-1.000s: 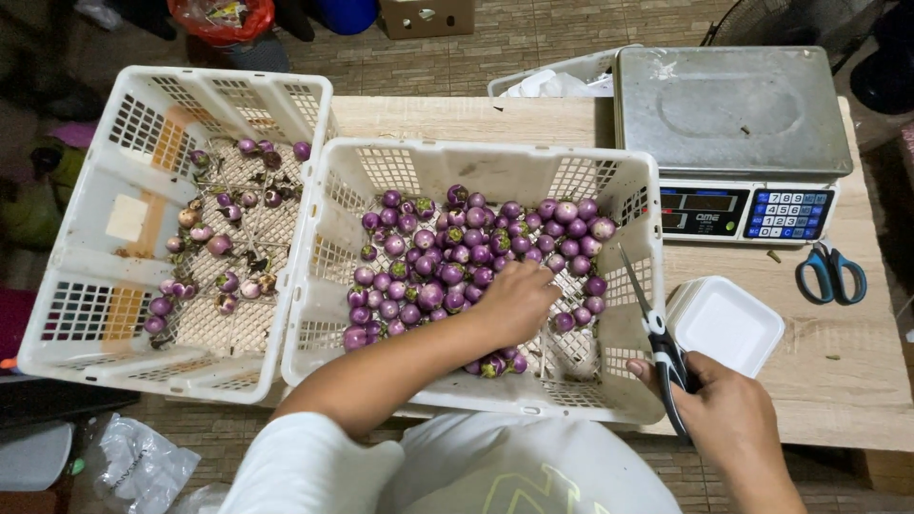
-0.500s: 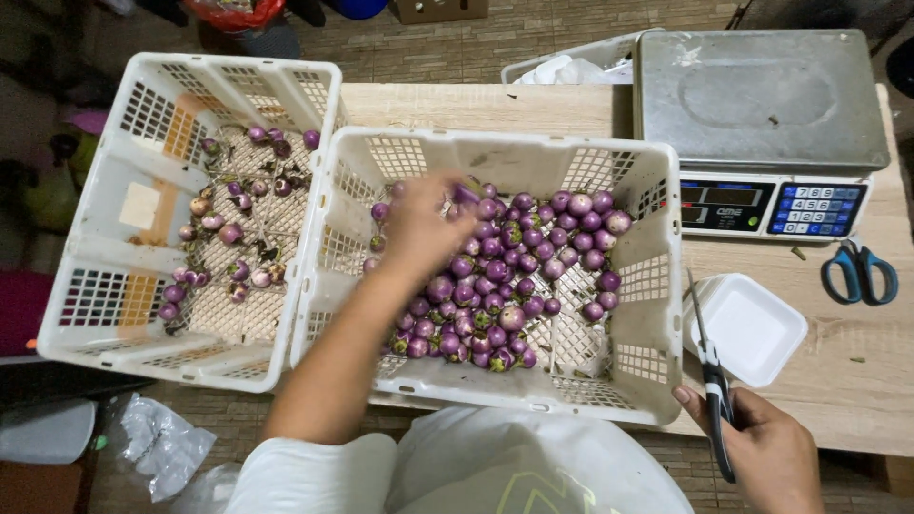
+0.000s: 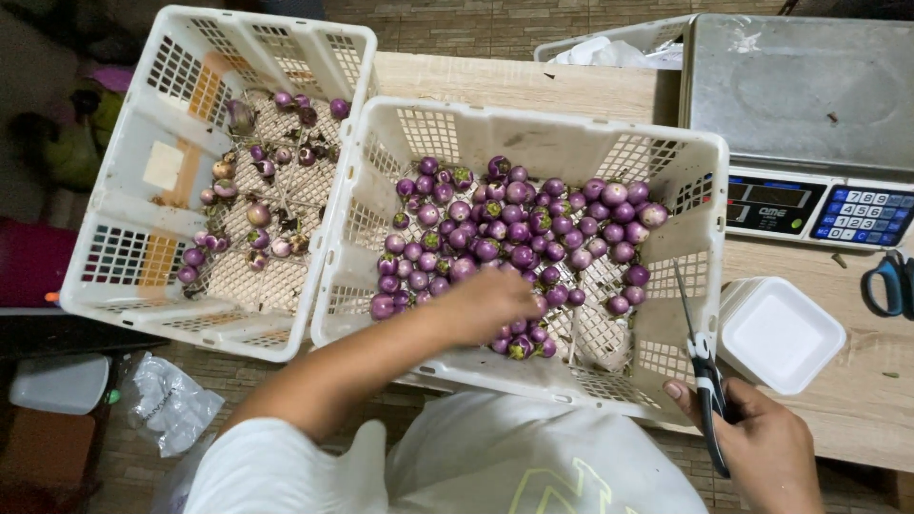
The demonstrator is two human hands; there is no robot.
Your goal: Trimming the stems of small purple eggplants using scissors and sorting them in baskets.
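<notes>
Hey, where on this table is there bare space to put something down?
Bare wood shows behind the right crate, between the left crate and the scale, and in front of the scale, beside the foam tray and blue scissors. Both crates hold purple fruits; the left hand is in the right one.

Overhead light is hitting the white baskets [image 3: 533,152] evenly, shadows staying soft. Left floor is sitting dim. Mild glare is showing on the steel scale platform [image 3: 809,90]. Left hand [image 3: 490,305] is blurring slightly; wide lens is bending the frame edges.
</notes>
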